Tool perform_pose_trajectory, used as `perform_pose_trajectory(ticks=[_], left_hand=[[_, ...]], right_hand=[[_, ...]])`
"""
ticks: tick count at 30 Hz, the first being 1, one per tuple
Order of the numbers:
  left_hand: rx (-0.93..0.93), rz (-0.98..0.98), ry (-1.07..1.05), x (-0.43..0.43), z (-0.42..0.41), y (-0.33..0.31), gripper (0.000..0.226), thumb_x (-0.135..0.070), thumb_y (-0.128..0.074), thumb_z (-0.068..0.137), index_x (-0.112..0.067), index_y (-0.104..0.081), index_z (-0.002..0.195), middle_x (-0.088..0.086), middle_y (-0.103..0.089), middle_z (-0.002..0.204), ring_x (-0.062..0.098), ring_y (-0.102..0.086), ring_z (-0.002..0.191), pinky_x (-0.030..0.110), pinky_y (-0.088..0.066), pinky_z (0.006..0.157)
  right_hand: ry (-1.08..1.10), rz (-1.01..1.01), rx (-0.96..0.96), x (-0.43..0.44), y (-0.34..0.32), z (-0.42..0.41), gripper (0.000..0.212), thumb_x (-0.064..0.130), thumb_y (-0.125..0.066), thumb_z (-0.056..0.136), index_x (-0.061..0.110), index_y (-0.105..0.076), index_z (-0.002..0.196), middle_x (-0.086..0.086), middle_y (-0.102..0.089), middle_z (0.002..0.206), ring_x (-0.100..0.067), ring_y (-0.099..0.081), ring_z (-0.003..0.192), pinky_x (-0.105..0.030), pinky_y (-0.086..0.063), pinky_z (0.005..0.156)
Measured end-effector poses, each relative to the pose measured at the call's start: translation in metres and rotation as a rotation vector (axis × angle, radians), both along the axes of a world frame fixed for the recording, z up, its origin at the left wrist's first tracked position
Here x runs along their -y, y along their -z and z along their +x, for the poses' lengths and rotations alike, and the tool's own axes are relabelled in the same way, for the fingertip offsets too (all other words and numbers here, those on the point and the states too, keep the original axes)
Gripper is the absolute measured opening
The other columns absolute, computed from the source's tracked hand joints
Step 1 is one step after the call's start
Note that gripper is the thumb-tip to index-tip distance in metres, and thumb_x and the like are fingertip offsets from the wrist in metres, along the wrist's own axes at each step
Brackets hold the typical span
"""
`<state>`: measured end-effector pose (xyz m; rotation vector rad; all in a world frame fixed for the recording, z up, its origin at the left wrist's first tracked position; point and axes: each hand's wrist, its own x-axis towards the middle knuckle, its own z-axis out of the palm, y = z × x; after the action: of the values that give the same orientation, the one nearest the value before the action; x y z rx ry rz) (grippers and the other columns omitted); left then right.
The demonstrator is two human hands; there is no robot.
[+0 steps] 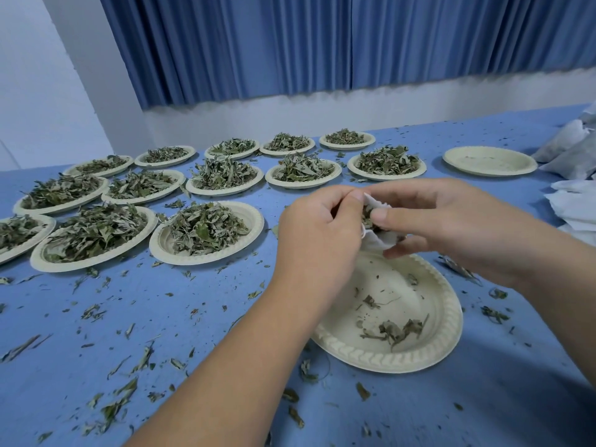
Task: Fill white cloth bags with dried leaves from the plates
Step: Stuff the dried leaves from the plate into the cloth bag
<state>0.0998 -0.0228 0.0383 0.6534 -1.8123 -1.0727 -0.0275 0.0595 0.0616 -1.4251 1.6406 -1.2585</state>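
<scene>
Mid-fill here: the left hand [317,217] and right hand [429,217] both pinch a white cloth bag [379,235] just above the near plate [396,353], leaves poking from its mouth. That plate's almost bare, so I'd guess next is tucking those in, then scooping the last scraps [395,330].
</scene>
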Motion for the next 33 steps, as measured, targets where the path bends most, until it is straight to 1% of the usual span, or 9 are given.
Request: perform_pose_trajectory(ticks=[2, 5, 8, 12, 16, 18, 25, 30, 33], left_hand=[[-0.017, 0.008, -0.004, 0.0, 0.0, 0.0, 0.025, -0.019, -0.055, 0.093, -0.025, -0.075, 0.079, -0.011, -0.063, 0.059, 0.0, -0.051, 0.053, 0.012, -0.039, 0.05], [-0.015, 0.002, 0.01, -0.003, 0.0, -0.001, 0.026, -0.018, -0.056, 0.093, -0.026, -0.075, 0.079, -0.013, -0.064, 0.059, -0.002, -0.054, 0.054, 0.012, -0.04, 0.051], [-0.016, 0.026, 0.039, -0.007, 0.0, -0.002, 0.026, -0.016, -0.056, 0.093, -0.024, -0.073, 0.075, -0.016, -0.056, 0.048, -0.002, -0.051, 0.047, 0.01, -0.035, 0.047], [-0.01, 0.064, 0.081, -0.012, -0.003, -0.003, 0.029, -0.013, -0.056, 0.093, -0.024, -0.07, 0.07, -0.016, -0.053, 0.044, -0.002, -0.05, 0.044, 0.01, -0.035, 0.047], [0.019, 0.047, 0.096, -0.015, -0.007, -0.001, 0.026, -0.017, -0.058, 0.093, -0.024, -0.072, 0.072, -0.016, -0.051, 0.047, 0.0, -0.044, 0.047, 0.013, -0.034, 0.047], [0.013, 0.036, 0.087, -0.014, -0.006, -0.001, 0.028, -0.016, -0.058, 0.093, -0.026, -0.071, 0.07, -0.017, -0.053, 0.047, -0.001, -0.046, 0.046, 0.01, -0.033, 0.047], [-0.05, 0.039, -0.008, -0.004, -0.001, -0.001, 0.027, -0.016, -0.055, 0.093, -0.024, -0.074, 0.076, -0.014, -0.065, 0.059, -0.001, -0.054, 0.052, 0.012, -0.039, 0.051], [-0.042, 0.044, 0.028, -0.01, -0.004, -0.001, 0.027, -0.014, -0.056, 0.092, -0.02, -0.073, 0.073, -0.009, -0.067, 0.062, -0.003, -0.052, 0.05, 0.01, -0.038, 0.051], [-0.026, 0.058, 0.068, -0.013, -0.006, -0.001, 0.027, -0.014, -0.056, 0.092, -0.02, -0.072, 0.072, -0.01, -0.056, 0.049, -0.001, -0.046, 0.045, 0.01, -0.035, 0.047]], right_hand=[[-0.009, -0.011, -0.012, 0.0, 0.001, 0.001, 0.029, 0.017, -0.067, 0.083, 0.034, -0.072, 0.106, 0.008, -0.071, 0.102, -0.011, -0.069, 0.089, -0.03, -0.059, 0.076], [0.072, -0.07, -0.023, 0.004, 0.005, 0.007, 0.03, 0.011, -0.069, 0.077, 0.031, -0.072, 0.099, 0.009, -0.072, 0.097, -0.014, -0.07, 0.085, -0.026, -0.059, 0.07], [0.169, -0.121, -0.053, 0.008, 0.008, 0.012, 0.025, 0.006, -0.072, 0.076, 0.028, -0.073, 0.089, 0.009, -0.071, 0.084, -0.011, -0.068, 0.069, -0.014, -0.053, 0.057], [0.295, -0.15, -0.145, 0.013, 0.011, 0.015, 0.02, 0.0, -0.067, 0.071, 0.02, -0.068, 0.071, 0.009, -0.058, 0.055, -0.002, -0.048, 0.043, -0.008, -0.038, 0.042], [0.413, -0.163, -0.292, 0.019, 0.014, 0.015, 0.023, -0.001, -0.06, 0.071, 0.02, -0.061, 0.063, 0.01, -0.049, 0.051, -0.003, -0.04, 0.044, -0.018, -0.035, 0.043], [0.404, -0.172, -0.274, 0.02, 0.014, 0.015, 0.019, 0.002, -0.062, 0.069, 0.02, -0.063, 0.064, 0.011, -0.051, 0.051, -0.002, -0.041, 0.044, -0.016, -0.034, 0.043], [0.082, -0.097, 0.087, 0.006, 0.007, 0.005, 0.021, 0.005, -0.065, 0.087, 0.022, -0.074, 0.096, 0.002, -0.075, 0.084, -0.004, -0.069, 0.071, -0.01, -0.05, 0.06], [0.24, -0.119, -0.045, 0.011, 0.011, 0.006, 0.009, 0.013, -0.073, 0.071, 0.02, -0.072, 0.077, -0.001, -0.069, 0.071, -0.005, -0.057, 0.056, -0.014, -0.045, 0.052], [0.332, -0.143, -0.074, 0.016, 0.014, 0.008, 0.008, 0.015, -0.07, 0.062, 0.017, -0.064, 0.066, 0.002, -0.058, 0.058, -0.006, -0.047, 0.047, -0.015, -0.038, 0.046]])
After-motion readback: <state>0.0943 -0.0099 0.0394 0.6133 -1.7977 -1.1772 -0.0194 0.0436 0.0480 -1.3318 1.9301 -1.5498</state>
